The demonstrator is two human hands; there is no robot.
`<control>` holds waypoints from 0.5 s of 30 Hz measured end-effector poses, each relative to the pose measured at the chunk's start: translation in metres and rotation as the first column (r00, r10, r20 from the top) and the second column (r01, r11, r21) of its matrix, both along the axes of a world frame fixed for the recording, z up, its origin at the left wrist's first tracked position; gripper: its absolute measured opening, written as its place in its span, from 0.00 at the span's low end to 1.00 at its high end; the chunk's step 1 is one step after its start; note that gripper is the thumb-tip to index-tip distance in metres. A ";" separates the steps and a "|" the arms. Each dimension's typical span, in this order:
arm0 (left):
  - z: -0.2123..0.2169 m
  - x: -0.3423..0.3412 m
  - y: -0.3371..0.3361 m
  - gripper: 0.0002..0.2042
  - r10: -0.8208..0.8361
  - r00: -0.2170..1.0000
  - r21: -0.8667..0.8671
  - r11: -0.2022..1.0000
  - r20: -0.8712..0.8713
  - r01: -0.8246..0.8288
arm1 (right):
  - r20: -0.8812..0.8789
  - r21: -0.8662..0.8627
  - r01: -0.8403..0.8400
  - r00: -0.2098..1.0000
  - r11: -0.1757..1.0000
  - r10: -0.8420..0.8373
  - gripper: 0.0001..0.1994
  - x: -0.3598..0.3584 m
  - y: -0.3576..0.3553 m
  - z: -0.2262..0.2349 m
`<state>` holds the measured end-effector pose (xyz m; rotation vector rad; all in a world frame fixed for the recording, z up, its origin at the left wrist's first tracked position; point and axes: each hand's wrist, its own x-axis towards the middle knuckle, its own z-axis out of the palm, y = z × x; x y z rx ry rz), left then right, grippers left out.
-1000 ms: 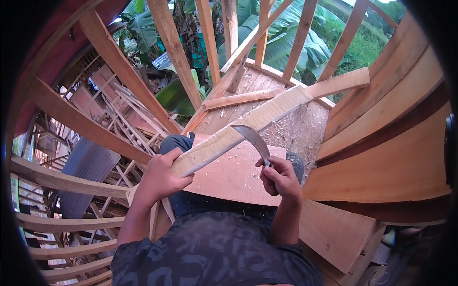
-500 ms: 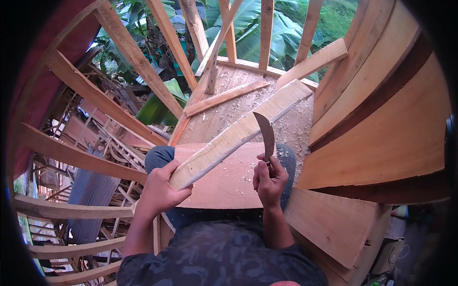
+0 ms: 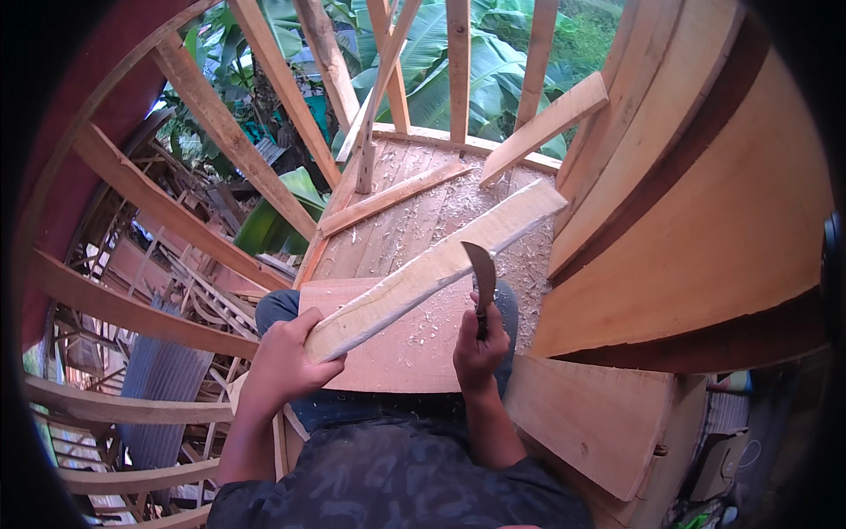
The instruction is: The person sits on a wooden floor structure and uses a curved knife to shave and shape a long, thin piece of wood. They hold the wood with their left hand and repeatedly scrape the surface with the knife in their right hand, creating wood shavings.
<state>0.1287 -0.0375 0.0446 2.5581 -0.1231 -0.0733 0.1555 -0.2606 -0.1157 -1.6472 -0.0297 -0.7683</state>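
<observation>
My left hand grips the near end of a long pale wooden board, which slants up to the far right over my lap. Its near edge looks rough and whitish. In my right hand is a knife with a dark curved blade, my fingers wrapped round its handle. The blade points upward, close to the board's near edge; I cannot tell whether they touch. Across my thighs lies a flat wooden panel sprinkled with shavings.
Shavings litter the plank floor ahead, where a loose wooden strip lies. Another board leans at the far right. Upright slats surround me, with large wooden panels to my right and a corrugated sheet beyond the left slats.
The view has shifted a little. The far end of the board has dipped. My right hand has lowered slightly and turned, so the knife blade sits lower beside the board.
</observation>
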 end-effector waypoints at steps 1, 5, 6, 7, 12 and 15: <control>0.002 0.001 0.003 0.14 0.008 1.000 0.021 1.000 -0.010 -0.008 | 0.019 -0.069 0.022 1.000 0.997 -0.021 0.11 0.000 -0.001 -0.004; 0.009 -0.001 0.003 0.15 0.049 0.997 0.046 0.998 -0.063 -0.046 | 0.017 -0.135 0.053 0.999 0.989 -0.051 0.12 0.003 -0.001 -0.010; 0.010 -0.004 0.003 0.15 0.065 0.995 0.059 0.996 -0.082 -0.060 | 0.011 -0.133 0.053 0.999 0.990 -0.052 0.11 0.003 0.000 -0.007; 0.009 -0.007 0.004 0.15 0.078 0.994 0.081 0.994 -0.072 -0.072 | 0.006 -0.131 0.053 0.999 0.990 -0.053 0.11 0.002 0.001 -0.006; -0.002 -0.013 0.005 0.16 0.232 0.969 0.364 0.898 0.083 -0.246 | -0.027 -0.194 0.164 0.985 0.967 -0.172 0.11 0.014 -0.019 -0.015; -0.014 -0.011 0.016 0.16 0.234 0.972 0.254 0.941 -0.019 -0.222 | -0.197 -0.019 -0.010 0.980 1.000 0.006 0.12 0.021 -0.037 -0.010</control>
